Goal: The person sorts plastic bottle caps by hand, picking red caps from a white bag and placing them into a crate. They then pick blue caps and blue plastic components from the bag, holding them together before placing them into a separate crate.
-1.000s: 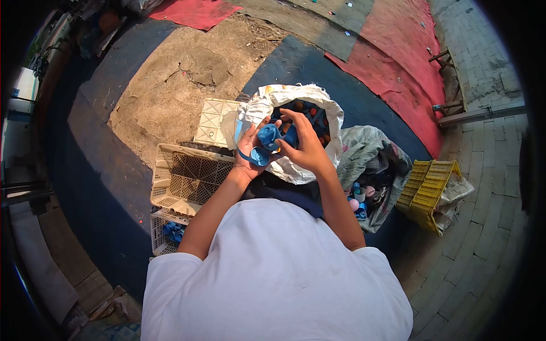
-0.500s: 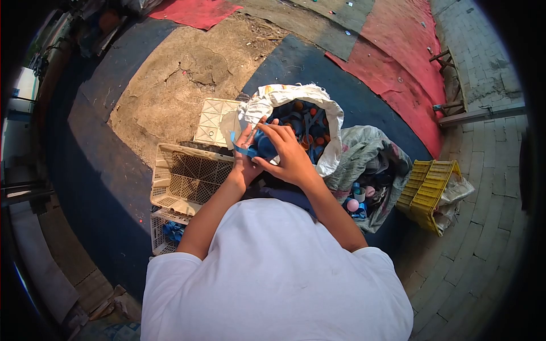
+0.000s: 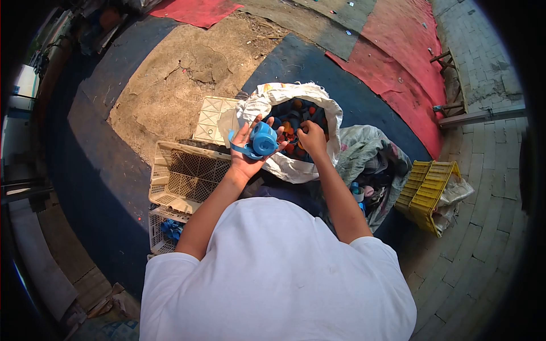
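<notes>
Your left hand [image 3: 245, 152] around blue caps [image 3: 263, 138] at centre frame, right hand [image 3: 311, 140] curled in the white sack [image 3: 296, 91], grip unclear.

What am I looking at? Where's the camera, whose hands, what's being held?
There is no robot here: a person works with bare hands. The single picture comes from a wide-angle camera worn on the head. It looks down past their white shirt, which is why the edges curve.

The left hand lies palm up and cradles a few blue plastic caps, with a loose blue strip hanging from them. The right hand reaches into an open white sack full of blue and orange caps. I cannot tell whether its fingers grip anything.

On the ground, a cream plastic crate sits left of the sack. A second sack of mixed pieces lies on the right, with a yellow crate beyond it.
</notes>
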Tool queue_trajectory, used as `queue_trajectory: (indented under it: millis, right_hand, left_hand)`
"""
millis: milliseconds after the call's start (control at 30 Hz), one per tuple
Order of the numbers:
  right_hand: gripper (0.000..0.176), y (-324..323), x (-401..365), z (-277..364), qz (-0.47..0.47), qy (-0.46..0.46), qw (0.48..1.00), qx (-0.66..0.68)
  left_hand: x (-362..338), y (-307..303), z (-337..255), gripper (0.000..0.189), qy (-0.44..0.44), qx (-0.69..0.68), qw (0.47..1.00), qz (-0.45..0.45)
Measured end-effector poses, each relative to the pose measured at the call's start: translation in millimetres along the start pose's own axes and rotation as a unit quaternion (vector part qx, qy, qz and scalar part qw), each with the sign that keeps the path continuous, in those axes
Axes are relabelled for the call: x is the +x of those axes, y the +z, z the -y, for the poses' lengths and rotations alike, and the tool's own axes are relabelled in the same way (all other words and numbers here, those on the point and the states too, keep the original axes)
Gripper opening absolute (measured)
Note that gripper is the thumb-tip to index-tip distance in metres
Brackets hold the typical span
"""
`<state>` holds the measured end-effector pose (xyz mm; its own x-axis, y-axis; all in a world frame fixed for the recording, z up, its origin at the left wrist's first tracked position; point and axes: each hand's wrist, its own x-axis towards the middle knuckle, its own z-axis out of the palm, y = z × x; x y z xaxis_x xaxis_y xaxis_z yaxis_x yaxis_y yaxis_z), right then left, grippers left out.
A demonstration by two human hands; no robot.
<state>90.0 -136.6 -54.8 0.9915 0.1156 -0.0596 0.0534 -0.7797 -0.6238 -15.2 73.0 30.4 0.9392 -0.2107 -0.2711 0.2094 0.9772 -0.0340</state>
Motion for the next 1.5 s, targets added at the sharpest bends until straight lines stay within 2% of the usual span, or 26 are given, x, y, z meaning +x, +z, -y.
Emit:
queue_trajectory:
  millis: [100,200,300,500,600,700,800,900,1033,1067,1167,1267,1367,1467,1500]
  right_hand:
    - [0.034,9,10,7,-0.013,0.052,0.995,-0.082]
    - [0.036,5,20,20,0.069,0.111,0.986,-0.108]
    - [0.039,5,27,32,0.112,0.136,0.975,-0.137]
    - [0.047,6,28,29,0.117,0.175,0.974,-0.084]
    - [0.050,14,31,11,0.095,0.131,0.987,-0.019]
    - [0.044,19,25,5,-0.036,0.018,0.999,-0.011]
    - [0.039,2,22,12,-0.024,0.038,0.992,0.115]
    - [0.035,-16,13,24,-0.103,-0.001,0.975,0.196]
    - [0.032,-38,6,37,-0.146,-0.008,0.954,0.260]
    - [0.031,-34,8,29,-0.131,-0.005,0.937,0.323]
    - [0.031,-31,9,18,-0.135,0.011,0.911,0.389]
    - [0.030,-41,3,27,-0.087,0.055,0.860,0.500]
    - [0.034,-57,-6,53,-0.067,0.041,0.831,0.550]
    - [0.035,-69,-14,76,0.025,0.053,0.769,0.636]
    - [0.034,-74,-19,87,0.059,0.045,0.777,0.625]
  left_hand:
    - [-1,1,1,0.043,0.000,0.000,1.000,-0.001]
    - [-3,3,1,0.043,0.007,0.007,1.000,0.006]
    - [-5,2,0,0.043,0.014,0.010,1.000,0.003]
    - [-4,1,-2,0.043,0.017,0.010,1.000,0.005]
    - [-3,1,-2,0.043,0.019,0.013,1.000,0.000]
    - [-2,3,-2,0.043,0.024,0.021,0.999,-0.002]
    - [0,3,-2,0.042,0.025,0.018,1.000,-0.002]
    - [1,2,-3,0.042,0.025,0.020,0.999,-0.008]
    - [1,5,-2,0.039,0.024,0.020,0.999,-0.014]
    - [2,6,-3,0.039,0.024,0.020,0.999,-0.012]
    - [2,7,-3,0.040,0.023,0.019,0.999,-0.014]
    - [3,7,-4,0.040,0.022,0.019,0.999,-0.015]
    - [3,9,-3,0.041,0.022,0.027,0.999,-0.017]
    - [3,9,-4,0.043,0.023,0.051,0.998,-0.029]
    - [3,8,-5,0.044,0.023,0.061,0.997,-0.036]
